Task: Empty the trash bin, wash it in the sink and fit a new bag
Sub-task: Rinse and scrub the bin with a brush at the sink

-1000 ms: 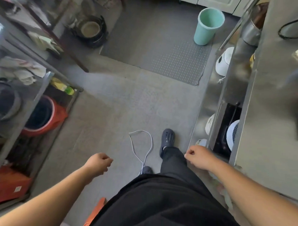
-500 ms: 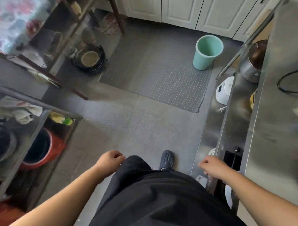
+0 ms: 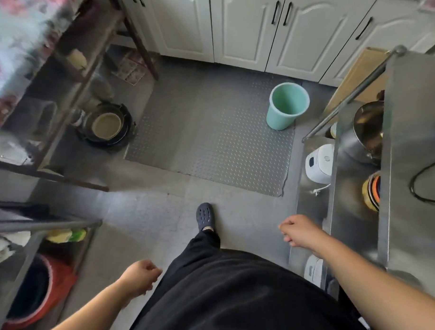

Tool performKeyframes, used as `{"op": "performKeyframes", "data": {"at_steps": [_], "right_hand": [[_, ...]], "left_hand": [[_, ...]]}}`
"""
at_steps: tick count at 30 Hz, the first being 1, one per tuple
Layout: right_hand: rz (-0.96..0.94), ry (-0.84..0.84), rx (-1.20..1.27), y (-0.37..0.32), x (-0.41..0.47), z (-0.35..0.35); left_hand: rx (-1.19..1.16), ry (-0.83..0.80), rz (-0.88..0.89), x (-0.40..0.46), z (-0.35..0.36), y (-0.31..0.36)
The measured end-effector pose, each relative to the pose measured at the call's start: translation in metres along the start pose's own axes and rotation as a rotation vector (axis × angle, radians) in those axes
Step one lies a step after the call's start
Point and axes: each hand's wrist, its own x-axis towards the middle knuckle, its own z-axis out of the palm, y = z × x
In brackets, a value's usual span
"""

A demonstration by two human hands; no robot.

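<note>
Closer now, the green bin looms larger ahead on the mat; left hand and right hand loosely curled, empty, nothing grabbed yet.

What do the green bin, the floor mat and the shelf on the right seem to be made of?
Bin: probably plastic, with a smooth, matte mint wall and a thin moulded rim. Mat: grey with a raised diamond tread; rubber or vinyl seems likelier than metal, since one corner curls. Shelf: brushed stainless steel, by its dull streaky reflections.
</note>
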Motion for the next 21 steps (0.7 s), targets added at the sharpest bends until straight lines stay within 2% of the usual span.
{"op": "performKeyframes", "data": {"at_steps": [6,11,13,17,21], "right_hand": [[0.081,-0.005,0.065,-0.052,0.019,-0.001],[0.110,0.093,0.044,-0.073,0.019,-0.018],[0.143,0.121,0.023,-0.070,0.021,-0.028],[0.225,0.073,0.035,-0.055,0.034,-0.053],[0.276,-0.001,0.026,-0.050,0.068,-0.085]], "left_hand": [[0.105,-0.074,0.114,0.056,-0.102,0.110],[0.054,0.011,0.177,0.099,-0.172,0.219],[0.028,0.033,0.208,0.115,-0.185,0.266],[0.019,0.009,0.254,0.143,-0.187,0.354],[0.126,-0.034,0.284,0.155,-0.168,0.420]]}}
